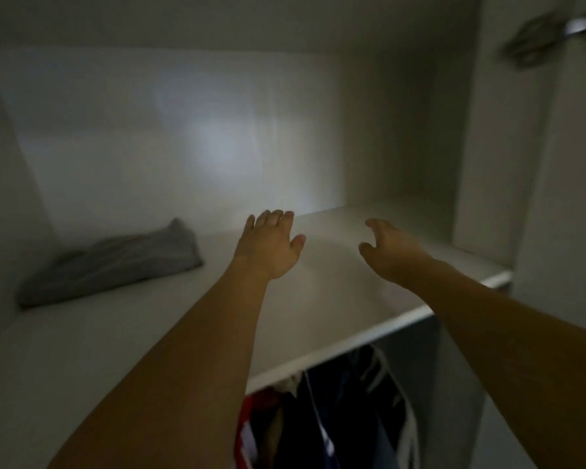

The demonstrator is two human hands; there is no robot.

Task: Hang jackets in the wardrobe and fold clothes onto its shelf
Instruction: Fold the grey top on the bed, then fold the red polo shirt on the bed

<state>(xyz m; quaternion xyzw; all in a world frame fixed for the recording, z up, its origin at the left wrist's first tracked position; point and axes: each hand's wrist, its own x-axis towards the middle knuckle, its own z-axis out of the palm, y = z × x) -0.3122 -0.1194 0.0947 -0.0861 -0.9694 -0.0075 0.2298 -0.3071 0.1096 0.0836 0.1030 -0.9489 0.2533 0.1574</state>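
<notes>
Both my bare arms reach over the white wardrobe shelf (335, 319). My left hand (268, 245) hovers palm down above the shelf's middle, fingers spread, holding nothing. My right hand (391, 250) is to its right, fingers loosely apart and empty. A folded grey garment (115, 265) lies on the shelf at the back left, apart from both hands. Below the shelf's front edge hang dark jackets (345, 421) on hangers, with a red and white garment (247, 431) at their left.
The wardrobe's white back wall (217, 137) and right side panel (487, 130) enclose the shelf. A blurred metal hinge (579, 27) shows at the top right on the open door. The picture is dim and blurred.
</notes>
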